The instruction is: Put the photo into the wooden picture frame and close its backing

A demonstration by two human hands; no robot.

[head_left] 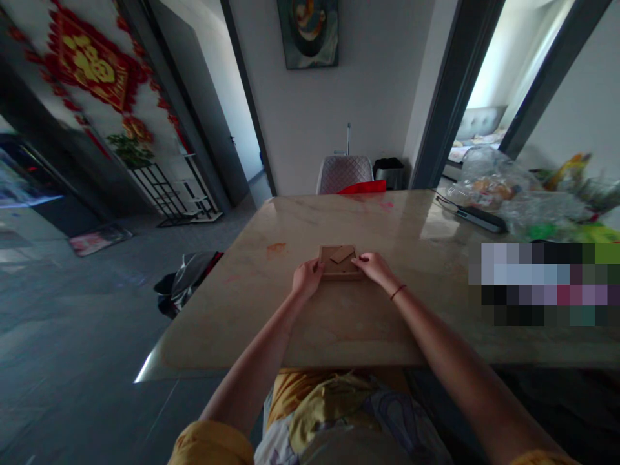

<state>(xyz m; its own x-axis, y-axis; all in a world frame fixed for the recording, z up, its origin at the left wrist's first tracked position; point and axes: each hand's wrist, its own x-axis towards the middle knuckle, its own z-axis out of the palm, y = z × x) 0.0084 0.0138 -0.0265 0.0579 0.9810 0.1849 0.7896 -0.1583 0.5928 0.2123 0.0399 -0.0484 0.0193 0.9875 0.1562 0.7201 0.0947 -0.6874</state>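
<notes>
Left hand (307,278) and right hand (372,268) grip opposite sides of a wooden puzzle tray (341,272) holding tan pieces (341,254), at 12 o'clock on the marble tabletop (290,310); plastic bags (504,194) lie farther off at 2 o'clock.

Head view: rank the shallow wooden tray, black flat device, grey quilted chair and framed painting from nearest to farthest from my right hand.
From the right hand:
1. Shallow wooden tray: touching, at the hand's left.
2. Black flat device: on the tabletop, off to the right.
3. Grey quilted chair: beyond the table's far edge.
4. Framed painting: on the far wall, above the chair.
</notes>
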